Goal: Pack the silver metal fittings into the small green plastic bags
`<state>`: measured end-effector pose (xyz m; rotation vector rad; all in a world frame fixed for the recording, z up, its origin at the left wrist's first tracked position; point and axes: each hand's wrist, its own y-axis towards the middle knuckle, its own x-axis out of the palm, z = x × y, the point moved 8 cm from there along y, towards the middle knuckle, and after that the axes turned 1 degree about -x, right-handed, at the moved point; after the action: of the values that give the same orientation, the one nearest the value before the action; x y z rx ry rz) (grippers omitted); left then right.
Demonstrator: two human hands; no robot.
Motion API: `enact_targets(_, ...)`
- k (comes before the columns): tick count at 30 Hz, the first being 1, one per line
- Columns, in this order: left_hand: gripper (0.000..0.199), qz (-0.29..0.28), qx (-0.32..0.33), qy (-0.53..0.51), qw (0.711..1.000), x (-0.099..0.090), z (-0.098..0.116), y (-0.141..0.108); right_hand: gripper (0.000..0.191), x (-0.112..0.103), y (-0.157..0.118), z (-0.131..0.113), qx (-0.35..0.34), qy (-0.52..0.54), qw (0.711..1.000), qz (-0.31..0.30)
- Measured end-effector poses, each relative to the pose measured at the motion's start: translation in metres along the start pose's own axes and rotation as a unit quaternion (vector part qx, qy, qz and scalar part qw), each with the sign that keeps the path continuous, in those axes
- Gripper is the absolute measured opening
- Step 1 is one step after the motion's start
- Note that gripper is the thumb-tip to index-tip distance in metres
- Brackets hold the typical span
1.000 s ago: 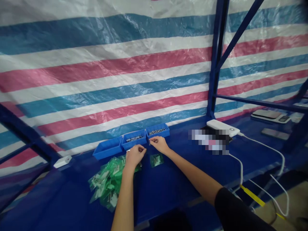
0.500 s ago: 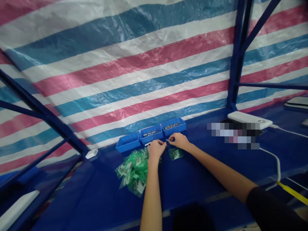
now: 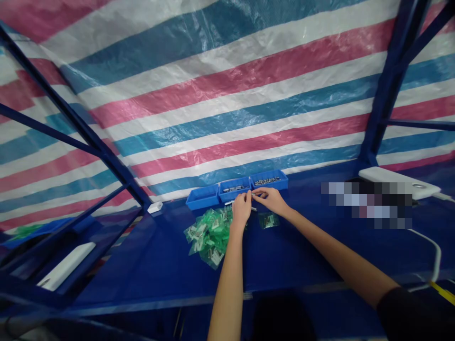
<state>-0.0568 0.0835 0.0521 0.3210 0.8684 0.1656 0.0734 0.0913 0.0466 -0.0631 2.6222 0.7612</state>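
Note:
My left hand (image 3: 242,207) is closed in a pinch, its fingertips meeting those of my right hand. My right hand (image 3: 272,200) pinches a small metallic piece (image 3: 253,194), too small to name. What my left fingers hold, if anything, is hidden. A thin silvery rod-like thing (image 3: 253,209) shows beside my left hand. Just beyond both hands stand a blue bin (image 3: 234,194) with metal parts and another blue bin (image 3: 272,186) full of small metal pieces. Left of my left hand lies a pile of green-tinted plastic bags (image 3: 209,234). One clear packet (image 3: 269,220) of small parts lies below my right hand.
An empty-looking blue bin (image 3: 202,198) stands left in the row. A white power bank-like device (image 3: 398,181) with a cable is at right, beside a blurred-out patch. A small white box (image 3: 155,207) sits near the left frame post (image 3: 121,170). Striped sheeting (image 3: 231,118) hangs behind.
My two hands have come together, fingertips now meeting at the small piece. The view has shifted, so the bins and bags sit farther right in the picture.

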Motion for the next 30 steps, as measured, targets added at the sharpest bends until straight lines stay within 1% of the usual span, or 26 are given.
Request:
enact_targets(2, 0.042, 0.015, 0.015, -0.039, 0.999, -0.002, 0.003, 0.001, 0.026, -0.001, 0.000, -0.006, -0.009, 0.032, 0.999, 0.013)
enact_targets(4, 0.045, 0.015, 0.016, -0.062, 0.998, -0.001, 0.004, 0.001, 0.028, -0.002, 0.001, -0.007, -0.004, 0.060, 0.998, 0.028)
enact_targets(7, 0.054, -0.022, 0.006, -0.078, 0.997, 0.007, 0.006, 0.000, 0.032, -0.003, 0.001, -0.003, 0.014, 0.108, 0.993, 0.041)
enact_targets(10, 0.056, -0.061, -0.006, -0.095, 0.994, 0.014, 0.008, -0.002, 0.036, -0.001, 0.001, 0.001, 0.025, 0.135, 0.990, 0.038)
enact_targets(12, 0.054, -0.065, -0.017, -0.089, 0.994, 0.015, 0.007, -0.001, 0.036, 0.001, 0.000, 0.001, 0.026, 0.144, 0.989, 0.031)
enact_targets(13, 0.052, -0.057, -0.021, -0.084, 0.995, 0.013, 0.006, 0.000, 0.037, 0.003, -0.001, 0.000, 0.031, 0.152, 0.987, 0.028)
enact_targets(15, 0.049, -0.037, -0.023, -0.076, 0.996, 0.007, 0.004, 0.002, 0.038, 0.007, -0.002, 0.002, 0.054, 0.181, 0.982, 0.024)
enact_targets(17, 0.047, -0.027, -0.020, -0.077, 0.996, 0.003, 0.004, 0.003, 0.041, 0.010, -0.003, 0.006, 0.093, 0.211, 0.973, 0.029)
enact_targets(20, 0.048, -0.033, 0.003, -0.084, 0.996, -0.002, 0.007, 0.004, 0.043, 0.009, -0.005, 0.016, 0.158, 0.257, 0.951, 0.062)
enact_targets(22, 0.044, -0.049, 0.033, -0.055, 0.997, -0.003, 0.010, 0.003, 0.043, 0.006, -0.006, 0.024, 0.192, 0.292, 0.932, 0.095)
enact_targets(25, 0.027, -0.107, 0.064, 0.057, 0.991, 0.003, 0.010, -0.003, 0.040, -0.003, -0.006, 0.034, 0.218, 0.314, 0.913, 0.142)
enact_targets(26, 0.026, -0.129, 0.068, 0.094, 0.985, 0.006, 0.008, -0.005, 0.040, -0.005, -0.006, 0.036, 0.223, 0.310, 0.912, 0.152)
enact_targets(28, 0.033, -0.163, 0.068, 0.149, 0.973, 0.012, 0.005, -0.010, 0.040, -0.010, -0.006, 0.040, 0.227, 0.295, 0.914, 0.162)
enact_targets(30, 0.035, -0.178, 0.065, 0.180, 0.965, 0.015, 0.002, -0.013, 0.038, -0.012, -0.004, 0.041, 0.225, 0.279, 0.920, 0.161)
